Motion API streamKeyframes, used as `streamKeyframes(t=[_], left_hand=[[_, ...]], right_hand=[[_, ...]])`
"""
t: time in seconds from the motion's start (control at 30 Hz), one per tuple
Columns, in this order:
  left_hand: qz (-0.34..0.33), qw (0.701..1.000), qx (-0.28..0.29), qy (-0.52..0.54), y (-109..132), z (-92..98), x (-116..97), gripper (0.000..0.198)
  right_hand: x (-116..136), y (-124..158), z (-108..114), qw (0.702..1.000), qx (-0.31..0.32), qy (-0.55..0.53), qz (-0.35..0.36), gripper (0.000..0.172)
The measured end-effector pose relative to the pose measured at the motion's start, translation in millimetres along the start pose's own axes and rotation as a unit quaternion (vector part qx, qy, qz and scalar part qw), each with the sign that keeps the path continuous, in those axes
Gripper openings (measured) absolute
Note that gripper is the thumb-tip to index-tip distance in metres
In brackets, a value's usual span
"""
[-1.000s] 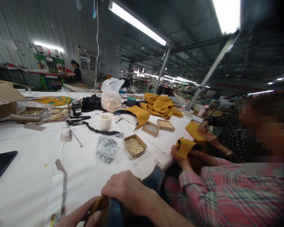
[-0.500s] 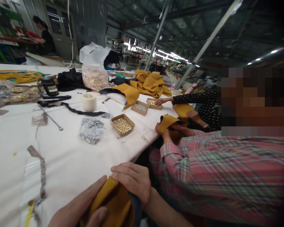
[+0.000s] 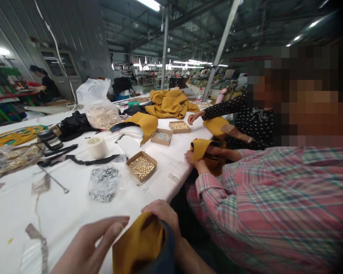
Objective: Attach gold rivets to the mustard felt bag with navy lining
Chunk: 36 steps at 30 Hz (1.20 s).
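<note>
My right hand [image 3: 163,214] is closed over the top edge of a mustard fabric piece [image 3: 134,239] with a dark blue side, which stands curved at the table's front edge. The fabric's lower end leaves the picture. Just to the left, my left hand [image 3: 94,241] is off the fabric, fingers stretched forward and thumb close beneath the index finger. No object shows between them. Ahead on the table are a cardboard box of gold metal fittings [image 3: 141,166] and a clear bag of silver rings [image 3: 104,184].
On my right a co-worker in a plaid shirt [image 3: 263,205] handles another mustard piece [image 3: 200,147]. Beyond, a person in dotted sleeves reaches toward two boxes of small fittings [image 3: 179,127]. A white tape roll [image 3: 96,147], black strips and a metal rod [image 3: 55,180] lie leftward.
My left hand has let go of the fabric and moved left; my right hand stays on it. The far person's hand has left the gold box. The view has tilted up and shifted.
</note>
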<state>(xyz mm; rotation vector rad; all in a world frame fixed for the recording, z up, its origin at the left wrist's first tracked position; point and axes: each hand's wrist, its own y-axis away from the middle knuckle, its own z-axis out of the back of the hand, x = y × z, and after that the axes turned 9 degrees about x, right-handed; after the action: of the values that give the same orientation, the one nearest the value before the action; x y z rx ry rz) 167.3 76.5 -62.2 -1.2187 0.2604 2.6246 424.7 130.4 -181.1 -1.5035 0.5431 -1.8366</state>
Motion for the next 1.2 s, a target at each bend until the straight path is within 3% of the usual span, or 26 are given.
streamKeyframes(t=[0.1, 0.17, 0.27, 0.37, 0.6, 0.8, 1.03, 1.2], left_hand=[[-0.004, 0.99, -0.063, -0.125, -77.4, 34.9, 5.4, 0.053], [-0.022, 0.978, -0.007, -0.205, -133.8, 40.6, 9.4, 0.045], [-0.043, 0.954, 0.083, -0.286, -203.3, 27.4, 15.1, 0.035], [-0.036, 0.919, 0.128, -0.37, -242.3, 7.8, 15.4, 0.024], [0.022, 0.879, 0.155, -0.45, -264.0, -5.9, 12.0, 0.018], [0.041, 0.885, 0.149, -0.439, -271.1, -2.7, 27.2, 0.02], [-0.006, 0.899, 0.149, -0.411, -268.0, 2.8, 37.7, 0.01], [-0.013, 0.916, 0.152, -0.371, -264.2, 2.8, 35.2, 0.029]], right_hand=[[-8.3, 5.5, -2.7, 1.0, -0.013, -0.013, 0.004, 0.014], [-12.9, 10.2, -6.6, 1.0, -0.017, -0.017, 0.0, 0.013], [-23.5, 18.0, -13.4, 1.0, -0.009, 0.022, 0.004, 0.02], [-35.2, 25.0, -17.3, 0.997, -0.023, 0.07, -0.002, 0.036], [-30.3, 24.7, -7.2, 0.997, 0.033, 0.064, 0.001, 0.032], [-25.2, 18.6, -1.3, 0.997, 0.049, 0.063, 0.023, 0.03], [-13.0, 14.9, 2.1, 0.998, 0.047, 0.036, 0.005, 0.028], [-13.6, 17.9, -0.7, 0.997, 0.047, 0.053, 0.015, 0.032]])
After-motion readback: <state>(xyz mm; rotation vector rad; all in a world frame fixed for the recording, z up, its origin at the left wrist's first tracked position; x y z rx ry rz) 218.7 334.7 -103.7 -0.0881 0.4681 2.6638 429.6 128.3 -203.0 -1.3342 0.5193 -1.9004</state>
